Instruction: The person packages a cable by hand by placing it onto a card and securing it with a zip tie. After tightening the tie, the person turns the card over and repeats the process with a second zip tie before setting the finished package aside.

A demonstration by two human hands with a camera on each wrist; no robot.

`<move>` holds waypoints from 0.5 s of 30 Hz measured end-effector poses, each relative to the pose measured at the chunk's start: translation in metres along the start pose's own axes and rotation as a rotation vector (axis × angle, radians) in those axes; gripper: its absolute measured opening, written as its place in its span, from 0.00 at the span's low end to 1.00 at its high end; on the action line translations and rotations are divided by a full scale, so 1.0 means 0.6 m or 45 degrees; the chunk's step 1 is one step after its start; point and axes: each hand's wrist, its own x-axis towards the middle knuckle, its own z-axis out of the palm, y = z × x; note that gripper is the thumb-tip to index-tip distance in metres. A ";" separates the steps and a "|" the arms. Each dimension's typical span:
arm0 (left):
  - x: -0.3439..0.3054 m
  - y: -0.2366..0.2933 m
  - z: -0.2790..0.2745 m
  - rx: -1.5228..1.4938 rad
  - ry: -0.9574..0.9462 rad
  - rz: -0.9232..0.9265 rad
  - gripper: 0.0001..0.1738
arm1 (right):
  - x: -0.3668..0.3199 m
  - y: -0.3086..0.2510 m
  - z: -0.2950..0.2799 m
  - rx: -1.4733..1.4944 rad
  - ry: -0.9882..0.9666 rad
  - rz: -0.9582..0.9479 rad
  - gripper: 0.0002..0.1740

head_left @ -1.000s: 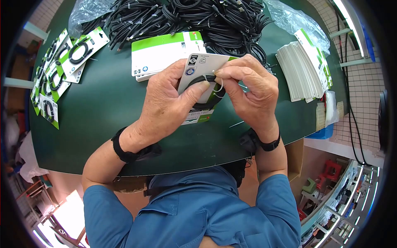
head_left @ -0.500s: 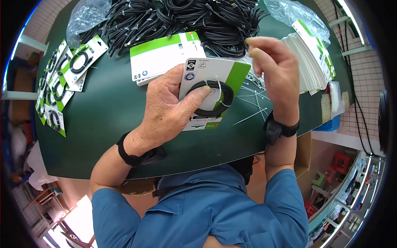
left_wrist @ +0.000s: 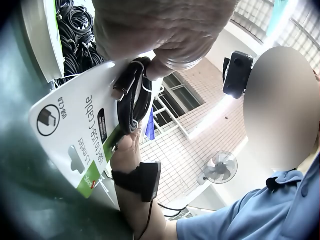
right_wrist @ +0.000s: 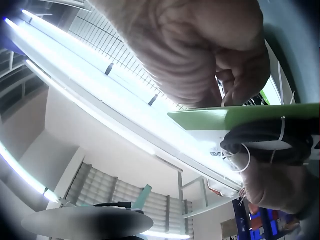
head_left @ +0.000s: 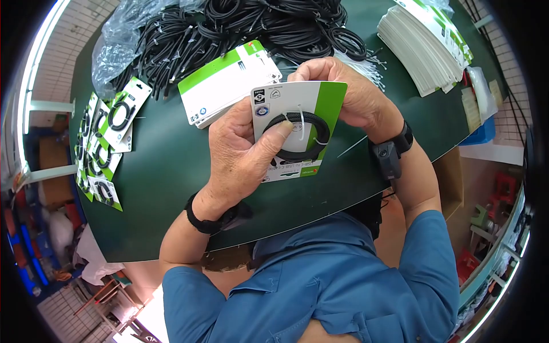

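My left hand [head_left: 235, 150] grips a white-and-green packaging card [head_left: 333, 97] by its left side. Its thumb presses a coiled black USB-C cable [head_left: 321, 127] against the card's face. A white cable tie [head_left: 302, 119] stands up in a loop at the coil's upper part, near the thumb. My right hand [head_left: 365, 96] is at the card's upper right, with its fingertips hidden behind it in the head view. In the right wrist view those curled fingers pinch a thin pale strip, seemingly a tie end, at the card's back. The cable's plug [left_wrist: 120, 92] shows in the left wrist view.
Behind the hands lie a stack of cards [head_left: 217, 94], a heap of black cables [head_left: 191, 48] and a bunch of white ties [head_left: 370, 71]. A taller card stack [head_left: 423, 54] stands at right. Cards bearing cables [head_left: 117, 137] lie at left, near a plastic bag [head_left: 117, 60].
The right hand let go of the tie at the card's front, swung out to the right, then came back behind the card. The left hand keeps its grip on card and cable.
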 end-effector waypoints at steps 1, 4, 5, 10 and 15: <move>0.000 -0.001 0.000 0.006 -0.004 -0.004 0.22 | 0.000 0.000 0.000 -0.001 -0.036 -0.002 0.16; 0.002 -0.002 -0.002 0.002 -0.015 -0.014 0.22 | -0.003 -0.008 0.009 -0.061 0.003 0.030 0.16; 0.002 -0.002 -0.003 0.006 -0.018 -0.014 0.22 | -0.004 -0.009 0.011 -0.095 0.022 0.048 0.16; 0.003 -0.003 -0.004 -0.005 -0.039 -0.042 0.23 | 0.002 -0.008 0.004 -0.380 0.092 -0.065 0.13; 0.002 -0.002 -0.006 -0.029 -0.044 -0.028 0.24 | 0.007 -0.009 0.020 -1.024 0.399 -0.313 0.12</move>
